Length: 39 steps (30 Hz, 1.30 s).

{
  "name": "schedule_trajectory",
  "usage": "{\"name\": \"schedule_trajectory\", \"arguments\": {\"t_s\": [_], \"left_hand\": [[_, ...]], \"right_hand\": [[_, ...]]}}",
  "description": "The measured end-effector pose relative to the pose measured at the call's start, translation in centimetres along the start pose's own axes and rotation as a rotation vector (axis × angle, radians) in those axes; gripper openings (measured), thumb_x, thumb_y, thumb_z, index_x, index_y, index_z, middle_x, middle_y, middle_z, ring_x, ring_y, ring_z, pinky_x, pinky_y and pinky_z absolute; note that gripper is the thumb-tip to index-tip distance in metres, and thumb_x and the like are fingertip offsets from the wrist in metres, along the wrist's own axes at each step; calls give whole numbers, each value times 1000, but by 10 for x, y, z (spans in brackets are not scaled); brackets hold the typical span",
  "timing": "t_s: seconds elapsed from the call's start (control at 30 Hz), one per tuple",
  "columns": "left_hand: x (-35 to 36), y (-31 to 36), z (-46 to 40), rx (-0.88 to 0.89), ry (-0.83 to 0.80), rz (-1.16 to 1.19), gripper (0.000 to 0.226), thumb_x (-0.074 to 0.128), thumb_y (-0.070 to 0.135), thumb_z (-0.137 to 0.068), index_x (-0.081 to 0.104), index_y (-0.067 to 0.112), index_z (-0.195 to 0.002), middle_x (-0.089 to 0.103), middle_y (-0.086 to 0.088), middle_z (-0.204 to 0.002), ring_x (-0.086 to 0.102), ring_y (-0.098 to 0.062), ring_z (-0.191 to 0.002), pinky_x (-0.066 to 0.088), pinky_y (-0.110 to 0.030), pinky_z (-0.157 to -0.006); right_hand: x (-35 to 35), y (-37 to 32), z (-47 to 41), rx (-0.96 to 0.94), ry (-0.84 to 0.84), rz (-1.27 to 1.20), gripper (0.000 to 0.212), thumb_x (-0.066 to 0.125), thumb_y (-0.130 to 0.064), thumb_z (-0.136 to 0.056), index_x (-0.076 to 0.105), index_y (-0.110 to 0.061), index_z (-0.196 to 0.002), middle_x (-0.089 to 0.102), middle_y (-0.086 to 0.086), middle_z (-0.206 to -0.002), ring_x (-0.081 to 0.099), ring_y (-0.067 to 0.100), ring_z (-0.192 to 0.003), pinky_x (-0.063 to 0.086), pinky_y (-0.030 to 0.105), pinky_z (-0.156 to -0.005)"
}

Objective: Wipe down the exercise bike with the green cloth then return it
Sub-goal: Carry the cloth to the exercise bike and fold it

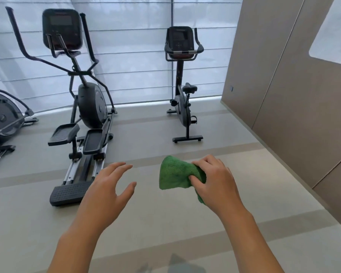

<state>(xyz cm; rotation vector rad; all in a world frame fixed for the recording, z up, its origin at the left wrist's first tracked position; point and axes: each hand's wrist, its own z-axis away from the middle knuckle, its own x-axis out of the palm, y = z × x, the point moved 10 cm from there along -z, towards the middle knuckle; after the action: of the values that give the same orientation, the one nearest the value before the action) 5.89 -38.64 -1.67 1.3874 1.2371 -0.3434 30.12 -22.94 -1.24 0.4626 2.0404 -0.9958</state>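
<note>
The green cloth (175, 174) is bunched in the right hand (215, 180), whose fingers curl over one end while the thumb presses into the fabric from below; most of the cloth fans out to the left of that hand, and a small tail hangs under the palm. The left hand (110, 186) hovers beside it with nothing in it, fingers spread and slightly curved, with a clear gap between its fingertips and the loose edge of the cloth. Both hands are held out over bare floor (244, 194).

The grip looks loose and sits at one end of the cloth, so the free part could slip or unfold on the walk and drop to the floor, picking up dust that would then be smeared on the machine. Wiping with a crumpled wad would also cover little surface; the empty hand seems placed to help refold it.

Further off, the elliptical trainer (87, 107) stands ahead on the left, with its rear step close to the left forearm in this view. The exercise bike (182, 91) stands well apart from the cloth, ahead on the right against the blinds (136, 56) and near the brown wall panel (274, 75). With two dark machines side by side, heading for the nearer one would be an easy mistake. No wiping can start from here, in my judgement; the person must first close the distance.
</note>
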Motion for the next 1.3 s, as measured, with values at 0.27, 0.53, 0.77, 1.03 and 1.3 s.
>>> {"name": "schedule_trajectory", "arguments": {"t_s": [0.27, 0.53, 0.77, 1.03, 1.3], "left_hand": [[54, 52, -83, 18, -28, -49, 48, 68, 41, -95, 58, 36, -141, 50, 19, -146, 45, -6, -139, 39, -31, -112], [113, 94, -161, 112, -103, -72, 47, 65, 43, -96, 58, 36, -141, 50, 21, -144, 47, -6, -136, 38, -29, -110], [168, 108, -239, 189, -156, 11, 45, 64, 43, -96, 59, 35, -140, 53, 20, -141, 50, -5, -132, 40, -28, -107], [205, 94, -366, 212, -156, 93, 43, 67, 40, -96, 61, 35, -138, 53, 22, -139, 51, -6, -130, 39, -27, -103], [204, 57, -490, 224, -138, 150, 43, 67, 40, -96, 61, 36, -138, 54, 22, -139, 52, -5, -129, 40, -26, -103]], "right_hand": [[-8, 88, -66, 23, 19, -61, 26, 75, -27, -91, 72, -31, -117, 56, -14, -102, 54, 14, -96, 44, 36, -85], [-18, 166, -108, 112, 60, -67, 27, 75, -28, -91, 71, -32, -118, 56, -15, -102, 54, 13, -96, 46, 37, -86], [-15, 219, -152, 194, 76, -26, 28, 72, -28, -91, 70, -35, -118, 57, -16, -105, 54, 12, -99, 47, 38, -90], [0, 247, -256, 231, 68, 47, 25, 71, -28, -91, 69, -38, -114, 57, -19, -105, 53, 9, -100, 48, 37, -92], [37, 232, -391, 185, 87, 76, 23, 72, -29, -91, 68, -35, -113, 53, -19, -102, 53, 9, -97, 48, 34, -88]]}}
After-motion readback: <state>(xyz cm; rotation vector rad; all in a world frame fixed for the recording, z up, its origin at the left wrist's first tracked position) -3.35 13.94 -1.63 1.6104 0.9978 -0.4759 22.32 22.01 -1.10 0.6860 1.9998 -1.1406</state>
